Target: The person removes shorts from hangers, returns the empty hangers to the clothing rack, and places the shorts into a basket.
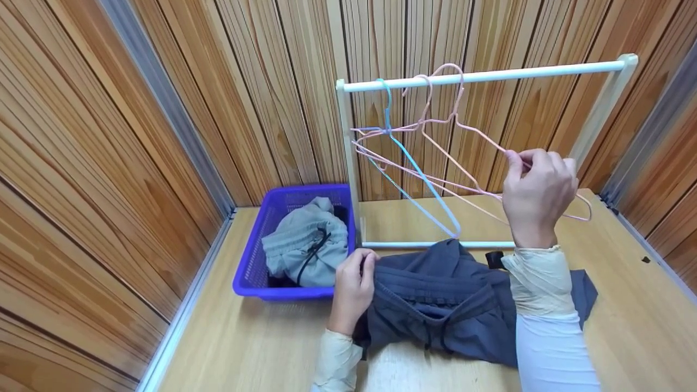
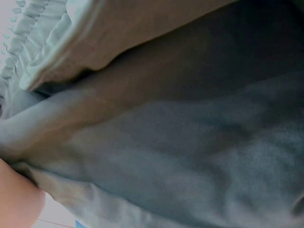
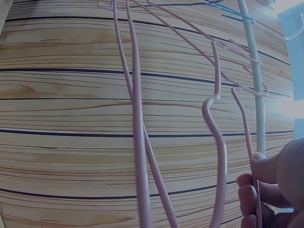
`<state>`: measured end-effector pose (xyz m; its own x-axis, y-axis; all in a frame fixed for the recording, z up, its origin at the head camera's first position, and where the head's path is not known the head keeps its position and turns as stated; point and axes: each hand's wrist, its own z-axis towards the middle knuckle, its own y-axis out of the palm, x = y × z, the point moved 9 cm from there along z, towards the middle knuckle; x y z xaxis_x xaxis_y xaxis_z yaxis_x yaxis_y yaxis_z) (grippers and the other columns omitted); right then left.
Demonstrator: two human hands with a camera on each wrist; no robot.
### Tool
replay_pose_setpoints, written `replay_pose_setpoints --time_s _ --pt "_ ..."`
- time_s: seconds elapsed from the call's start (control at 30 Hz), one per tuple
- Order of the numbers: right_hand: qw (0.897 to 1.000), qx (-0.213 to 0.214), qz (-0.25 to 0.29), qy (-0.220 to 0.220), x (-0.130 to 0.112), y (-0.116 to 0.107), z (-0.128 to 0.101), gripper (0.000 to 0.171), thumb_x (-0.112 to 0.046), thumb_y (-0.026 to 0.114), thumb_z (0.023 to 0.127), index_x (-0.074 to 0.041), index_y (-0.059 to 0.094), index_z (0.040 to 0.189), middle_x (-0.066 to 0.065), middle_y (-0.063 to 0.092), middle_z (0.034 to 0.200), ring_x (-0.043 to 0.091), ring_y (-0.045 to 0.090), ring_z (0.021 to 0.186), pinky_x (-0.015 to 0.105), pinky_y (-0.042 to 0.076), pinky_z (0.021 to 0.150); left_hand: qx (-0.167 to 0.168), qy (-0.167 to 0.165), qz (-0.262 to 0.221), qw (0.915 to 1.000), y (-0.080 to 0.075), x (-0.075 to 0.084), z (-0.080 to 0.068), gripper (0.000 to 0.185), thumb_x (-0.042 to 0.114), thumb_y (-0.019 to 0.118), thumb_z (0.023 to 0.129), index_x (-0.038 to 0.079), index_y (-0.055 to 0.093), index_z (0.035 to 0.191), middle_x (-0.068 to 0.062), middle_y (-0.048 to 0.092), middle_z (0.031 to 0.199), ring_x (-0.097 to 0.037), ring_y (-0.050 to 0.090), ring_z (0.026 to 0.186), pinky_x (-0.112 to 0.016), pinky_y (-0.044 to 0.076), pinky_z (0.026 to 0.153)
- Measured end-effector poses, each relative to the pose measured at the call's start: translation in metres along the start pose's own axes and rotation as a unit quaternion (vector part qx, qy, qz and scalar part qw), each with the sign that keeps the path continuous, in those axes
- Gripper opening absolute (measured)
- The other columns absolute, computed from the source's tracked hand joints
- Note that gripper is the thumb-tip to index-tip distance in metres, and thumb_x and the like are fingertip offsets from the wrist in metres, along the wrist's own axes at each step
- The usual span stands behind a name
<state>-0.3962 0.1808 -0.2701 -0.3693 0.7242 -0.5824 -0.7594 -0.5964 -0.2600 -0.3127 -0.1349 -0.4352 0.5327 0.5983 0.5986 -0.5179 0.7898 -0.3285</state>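
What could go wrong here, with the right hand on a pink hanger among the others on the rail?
The right hand pinches one pink hanger whose wires cross a second pink hanger and the blue hanger; pulling it off could drag those off the white rail. The light rack might also tip. The left hand holds only an edge of the dark shorts, so they may bunch.

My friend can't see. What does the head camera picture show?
A person's right hand grips a pink wire hanger hanging on a white rail, while the left hand holds dark grey trousers on a wooden table. A purple basket holds light grey clothing.
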Motion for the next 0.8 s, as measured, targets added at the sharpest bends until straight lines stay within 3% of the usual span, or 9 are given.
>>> replay_pose_setpoints --time_s 0.33,0.53,0.8 --pt "1.000 0.021 0.000 0.018 0.001 -0.002 -0.003 0.048 -0.039 0.065 0.105 0.008 0.076 0.102 0.028 0.076 0.098 0.046 0.054 0.090 0.037 0.028 0.077 0.003 0.008 -0.003 1.0000 0.000 0.000 0.000 0.019 0.008 0.056 0.108 0.005 0.071 0.096 -0.011 0.077 0.090 -0.017 0.073 0.085 -0.031 0.059 0.080" --pt "1.000 0.008 -0.001 0.020 0.000 0.002 -0.006 0.049 -0.040 0.064 0.106 0.008 0.075 0.103 0.029 0.075 0.098 0.045 0.053 0.088 0.030 0.023 0.074 -0.001 0.003 -0.001 1.0000 0.000 0.001 0.000 0.019 0.009 0.057 0.108 0.005 0.071 0.096 -0.008 0.076 0.090 -0.017 0.073 0.085 -0.031 0.059 0.079" --pt "1.000 -0.010 -0.003 0.012 0.001 0.010 -0.011 0.046 -0.036 0.065 0.105 0.009 0.075 0.101 0.029 0.075 0.097 0.047 0.055 0.089 0.036 0.028 0.074 0.001 0.010 -0.005 0.9999 0.001 0.000 0.000 0.019 0.008 0.056 0.108 0.005 0.071 0.096 -0.010 0.076 0.090 -0.018 0.073 0.085 -0.031 0.059 0.079"
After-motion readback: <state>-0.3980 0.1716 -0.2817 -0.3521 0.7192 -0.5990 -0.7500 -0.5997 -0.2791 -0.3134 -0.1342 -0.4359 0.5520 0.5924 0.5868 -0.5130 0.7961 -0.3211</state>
